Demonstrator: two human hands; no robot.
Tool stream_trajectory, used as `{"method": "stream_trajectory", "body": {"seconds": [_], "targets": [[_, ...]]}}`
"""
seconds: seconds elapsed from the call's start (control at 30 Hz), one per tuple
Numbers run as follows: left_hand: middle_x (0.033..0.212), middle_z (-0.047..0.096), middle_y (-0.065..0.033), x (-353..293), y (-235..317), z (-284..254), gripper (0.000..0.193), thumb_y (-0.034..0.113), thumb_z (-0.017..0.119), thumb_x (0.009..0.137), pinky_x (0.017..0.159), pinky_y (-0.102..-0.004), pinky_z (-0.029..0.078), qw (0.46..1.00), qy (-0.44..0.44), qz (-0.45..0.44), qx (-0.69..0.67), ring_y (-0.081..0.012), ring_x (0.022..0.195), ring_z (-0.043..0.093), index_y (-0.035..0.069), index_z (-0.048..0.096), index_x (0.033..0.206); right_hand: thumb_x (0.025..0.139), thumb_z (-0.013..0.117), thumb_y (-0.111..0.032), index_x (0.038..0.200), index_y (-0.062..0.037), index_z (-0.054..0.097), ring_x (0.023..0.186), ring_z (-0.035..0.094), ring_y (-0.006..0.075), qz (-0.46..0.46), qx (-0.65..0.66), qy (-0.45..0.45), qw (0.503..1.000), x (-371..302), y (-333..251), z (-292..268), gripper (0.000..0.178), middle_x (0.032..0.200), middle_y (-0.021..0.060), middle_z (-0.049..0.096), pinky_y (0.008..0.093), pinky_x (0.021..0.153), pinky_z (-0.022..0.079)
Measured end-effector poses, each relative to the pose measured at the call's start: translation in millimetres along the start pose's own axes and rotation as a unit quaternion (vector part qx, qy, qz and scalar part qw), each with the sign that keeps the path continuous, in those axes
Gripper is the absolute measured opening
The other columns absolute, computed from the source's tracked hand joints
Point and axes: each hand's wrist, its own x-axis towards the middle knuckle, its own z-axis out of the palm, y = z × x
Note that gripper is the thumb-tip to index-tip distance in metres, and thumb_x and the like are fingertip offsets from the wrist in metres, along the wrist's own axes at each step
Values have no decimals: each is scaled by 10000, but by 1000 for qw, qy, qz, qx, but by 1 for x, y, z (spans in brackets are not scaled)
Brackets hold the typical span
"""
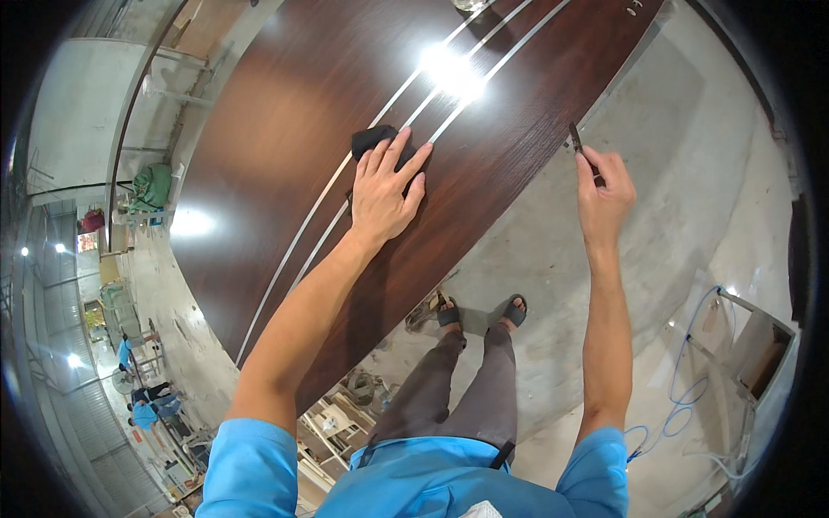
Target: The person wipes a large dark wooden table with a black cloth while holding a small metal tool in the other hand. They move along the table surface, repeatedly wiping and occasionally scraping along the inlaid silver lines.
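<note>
From the wearer's head, the scene is viewed steeply downward through a wide fisheye lens, with the dark wooden panel (492,147) and forearms (607,328) taken in near, the feet (515,312) farther below, and straight edges bent toward the rim.

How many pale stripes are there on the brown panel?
3, side by side on the brown panel: left stripe, middle stripe, right stripe. The left hand hides parts.

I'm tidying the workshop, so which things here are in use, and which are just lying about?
Seemingly in use:
dark brown panel
black cloth, under the left hand
thin dark tool, in the right hand

Apparently lying about:
blue hose or cord
green bundle
pale wooden pieces
</note>
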Motion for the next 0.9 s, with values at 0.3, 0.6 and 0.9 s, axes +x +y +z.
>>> {"method": "stream_trajectory", "body": {"seconds": [0.3,0.6,0.9], "targets": [[1563,554,-82,23,-18,17,421,228,644,982,1192,-507,359,997,41,17,-69,-355,1396,513,253,704,1398,919,772,-76,1094,13,795,800,678,124,139,170,-136,966,-5,-54,62,198,961,84,768,283,721,519],[1474,633,-40,25,-15,13,351,138,699,927,1130,-464,417,993,83,15,-89,-312,1331,572,200,754,1267,936,747,-75,1118,1,777,832,706,216,32,88,-77,993,-25,-67,114,200,950,125,745,336,770,531],[1319,692,-60,29,-20,20,146,131,743,900,1095,-458,454,975,143,-35,-164,-299,1270,616,109,740,1045,937,736,-32,1167,-9,758,797,675,248,27,104,-49,993,-30,-67,113,232,907,131,697,353,756,532]]}}
